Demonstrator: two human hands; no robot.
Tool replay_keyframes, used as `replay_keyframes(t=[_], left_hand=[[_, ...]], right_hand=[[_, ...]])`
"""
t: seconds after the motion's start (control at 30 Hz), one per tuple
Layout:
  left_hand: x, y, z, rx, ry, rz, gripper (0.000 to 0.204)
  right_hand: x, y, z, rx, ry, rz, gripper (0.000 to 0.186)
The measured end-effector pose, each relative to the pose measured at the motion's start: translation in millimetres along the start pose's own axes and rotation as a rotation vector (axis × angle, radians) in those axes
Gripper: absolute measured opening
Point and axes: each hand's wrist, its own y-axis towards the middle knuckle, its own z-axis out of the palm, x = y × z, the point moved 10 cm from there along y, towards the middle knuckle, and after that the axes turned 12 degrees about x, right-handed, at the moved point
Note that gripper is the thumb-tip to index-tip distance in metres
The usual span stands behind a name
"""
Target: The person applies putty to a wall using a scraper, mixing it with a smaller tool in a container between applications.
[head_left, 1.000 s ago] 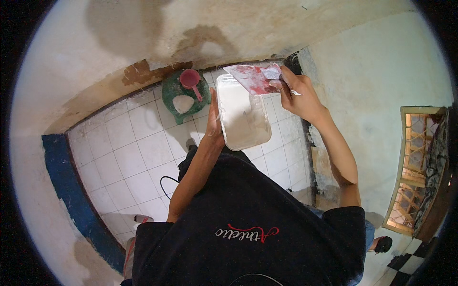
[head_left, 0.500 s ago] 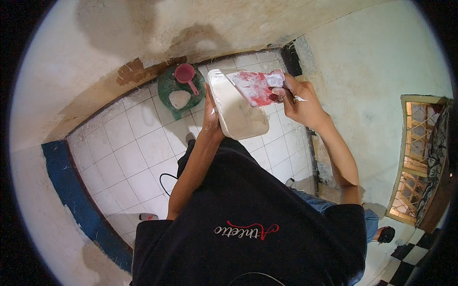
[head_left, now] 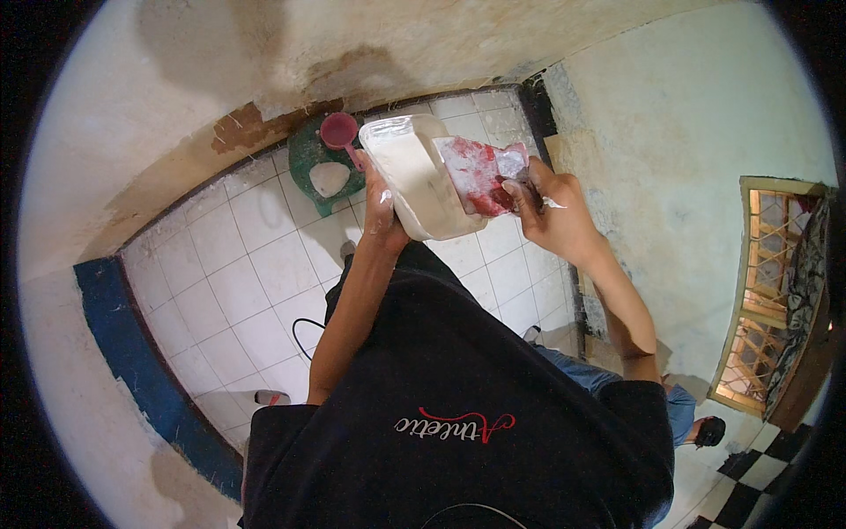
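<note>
My left hand grips a rectangular white plastic tub by its left side, with the tub tilted in front of me. Whitish material coats the inside of the tub. In my right hand is a red scraper, its flat blade smeared with white paste and pinched between thumb and fingers. The blade overlaps the tub's right rim; whether it touches the rim I cannot tell. Spots of white paste stick to both hands.
A green plastic stool stands by the far wall, bearing a pink dipper and a white lump. Stained walls meet in the far right corner. A window with a grille is at right. Another person's jeans show at lower right.
The tub has shifted a little left and tipped more. My right hand has lowered slightly, and the scraper has moved right relative to the tub.
</note>
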Motion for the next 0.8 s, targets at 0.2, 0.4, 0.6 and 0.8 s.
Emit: replay_keyframes(t=[0.2, 0.4, 0.6, 0.8], left_hand=[[2, -6, 8, -0.179, -0.065, -0.054, 0.074], [-11, -5, 23, -0.201, 0.076, 0.092, 0.079], [-3, -4, 25, -0.173, 0.010, 0.081, 0.079], [9, -6, 5, -0.134, -0.058, 0.037, 0.082]], right_hand=[[-3, -4, 7, 0.047, -0.011, 0.165, 0.015], [-5, -8, 11, -0.010, 0.107, 0.153, 0.012], [-20, -16, 26, -0.112, 0.307, 0.212, 0.011], [21, -23, -6, -0.445, 0.200, -0.081, 0.013]])
